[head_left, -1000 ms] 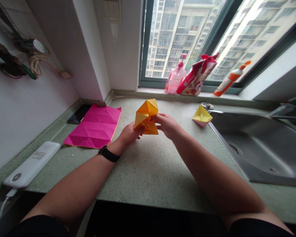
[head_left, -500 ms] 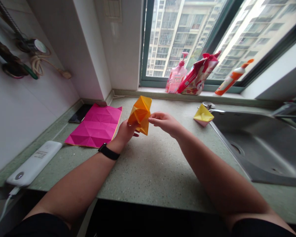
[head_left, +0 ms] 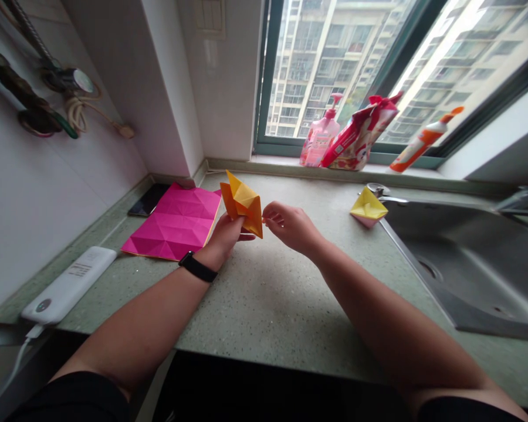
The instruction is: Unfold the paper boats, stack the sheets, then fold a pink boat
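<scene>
Above the counter I hold an orange sheet of folded paper [head_left: 245, 198], creased into several pointed flaps. My left hand [head_left: 226, 234] grips it from below left, thumb on its near side and other fingers behind. At the paper's right edge, my right hand [head_left: 290, 225] has its fingers curled and its thumb and fingertips pinched together on the margin. A creased magenta sheet [head_left: 176, 225] with an orange edge showing beneath lies flat to the left of my left hand. Away to the right, a small yellow and pink folded paper piece [head_left: 368, 206] stands by the sink.
A dark phone [head_left: 148, 200] lies partly behind the magenta sheet. Nearer stands a white power bank [head_left: 70, 284] with a cable. The steel sink [head_left: 400, 246] is at the right. A pink pump bottle [head_left: 319, 140], a red bag [head_left: 361, 138] and an orange-white bottle [head_left: 422, 143] line the windowsill.
The orange paper has turned in my left hand, and its flaps now spread apart with a point upward. My right fingers have curled more, at the lower right edge. The view has shifted slightly.
</scene>
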Action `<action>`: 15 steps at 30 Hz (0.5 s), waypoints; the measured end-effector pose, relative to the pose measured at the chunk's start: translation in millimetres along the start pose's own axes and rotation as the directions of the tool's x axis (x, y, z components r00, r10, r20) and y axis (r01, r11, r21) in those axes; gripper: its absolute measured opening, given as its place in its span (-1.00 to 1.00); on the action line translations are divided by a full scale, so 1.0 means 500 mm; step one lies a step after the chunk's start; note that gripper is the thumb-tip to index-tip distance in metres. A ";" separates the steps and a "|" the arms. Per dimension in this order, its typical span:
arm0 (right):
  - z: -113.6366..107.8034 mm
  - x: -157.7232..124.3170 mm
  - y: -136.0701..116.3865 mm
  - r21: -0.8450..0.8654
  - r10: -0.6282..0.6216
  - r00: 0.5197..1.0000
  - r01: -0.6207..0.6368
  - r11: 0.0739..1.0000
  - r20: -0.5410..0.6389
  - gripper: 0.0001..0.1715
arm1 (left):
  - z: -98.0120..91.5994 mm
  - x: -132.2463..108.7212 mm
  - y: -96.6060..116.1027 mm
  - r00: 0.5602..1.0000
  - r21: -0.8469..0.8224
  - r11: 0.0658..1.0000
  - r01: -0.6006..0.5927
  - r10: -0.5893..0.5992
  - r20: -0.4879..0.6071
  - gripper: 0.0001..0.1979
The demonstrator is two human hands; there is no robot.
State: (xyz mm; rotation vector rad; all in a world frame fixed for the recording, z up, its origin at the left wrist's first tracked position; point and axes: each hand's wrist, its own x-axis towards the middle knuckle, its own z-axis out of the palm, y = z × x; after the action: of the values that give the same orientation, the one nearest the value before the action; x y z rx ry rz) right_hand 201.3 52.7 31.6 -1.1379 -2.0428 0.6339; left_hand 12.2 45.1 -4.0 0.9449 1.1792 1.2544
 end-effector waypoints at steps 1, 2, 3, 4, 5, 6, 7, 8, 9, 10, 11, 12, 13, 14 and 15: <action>-0.002 0.000 -0.002 0.002 0.014 1.000 -0.014 1.000 -0.004 -0.88 | 0.001 0.001 0.001 1.000 -0.014 1.000 0.007 -0.007 0.003 -0.79; -0.003 -0.001 -0.005 0.006 0.022 1.000 -0.022 1.000 -0.009 -0.88 | 0.001 0.002 0.001 1.000 -0.024 1.000 0.012 -0.012 0.008 -0.80; -0.004 -0.002 -0.008 0.010 0.021 1.000 -0.021 1.000 -0.011 -0.87 | 0.001 0.002 0.001 1.000 -0.030 0.999 0.013 -0.013 0.016 -0.80; -0.005 -0.003 -0.011 0.010 0.013 1.000 -0.013 1.000 -0.009 -0.86 | 0.001 0.003 0.000 1.000 -0.034 0.999 0.010 -0.009 0.024 -0.80; -0.005 -0.004 -0.014 0.002 0.001 1.000 -0.001 1.000 0.001 -0.84 | 0.001 0.003 0.000 0.999 -0.038 0.999 0.003 -0.001 0.035 -0.80; -0.005 -0.004 -0.015 -0.013 -0.013 1.000 0.013 1.000 0.016 -0.82 | 0.001 0.004 -0.002 0.999 -0.041 0.999 -0.004 0.006 0.044 -0.79; -0.004 -0.005 -0.016 -0.033 -0.023 0.999 0.024 0.999 0.034 -0.81 | 0.000 0.004 -0.003 0.999 -0.043 0.999 -0.008 0.010 0.051 -0.79; -0.003 -0.005 -0.015 -0.054 -0.029 0.998 0.031 0.998 0.049 -0.80 | -0.001 0.004 -0.005 0.999 -0.045 0.999 -0.009 0.011 0.053 -0.77; -0.001 -0.005 -0.014 -0.071 -0.028 0.998 0.032 0.997 0.060 -0.80 | -0.001 0.005 -0.006 0.999 -0.047 0.999 -0.007 0.009 0.052 -0.75; 0.000 -0.004 -0.010 -0.081 -0.023 0.998 0.028 0.996 0.063 -0.81 | -0.002 0.005 -0.007 0.999 -0.050 0.999 -0.004 0.006 0.046 -0.73; 0.002 -0.003 -0.006 -0.081 -0.015 0.998 0.020 0.997 0.060 -0.81 | -0.004 0.006 -0.008 0.999 -0.056 0.998 -0.003 0.005 0.038 -0.70; 0.004 -0.002 -0.002 -0.072 -0.005 0.999 0.008 0.997 0.051 -0.81 | -0.004 0.006 -0.009 0.999 -0.064 0.998 -0.003 0.005 0.033 -0.67; 0.005 -0.001 0.003 -0.058 0.005 0.999 -0.003 0.998 0.039 -0.81 | -0.005 0.007 -0.009 0.999 -0.075 0.997 -0.002 0.004 0.032 -0.64; 0.007 -0.001 0.007 -0.039 0.012 1.000 -0.011 0.999 0.025 -0.81 | -0.006 0.007 -0.009 0.999 -0.087 0.996 0.000 0.003 0.034 -0.62; 0.008 0.000 0.012 -0.018 0.017 1.000 -0.017 1.000 0.012 -0.81 | -0.006 0.008 -0.009 0.999 -0.102 0.995 0.001 0.003 0.042 -0.62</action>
State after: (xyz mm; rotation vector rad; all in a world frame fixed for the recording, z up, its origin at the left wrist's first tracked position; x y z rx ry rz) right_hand 201.1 55.2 24.9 -1.1660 -2.0546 0.6330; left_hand 9.7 48.1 -9.5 0.8925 1.0722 1.2777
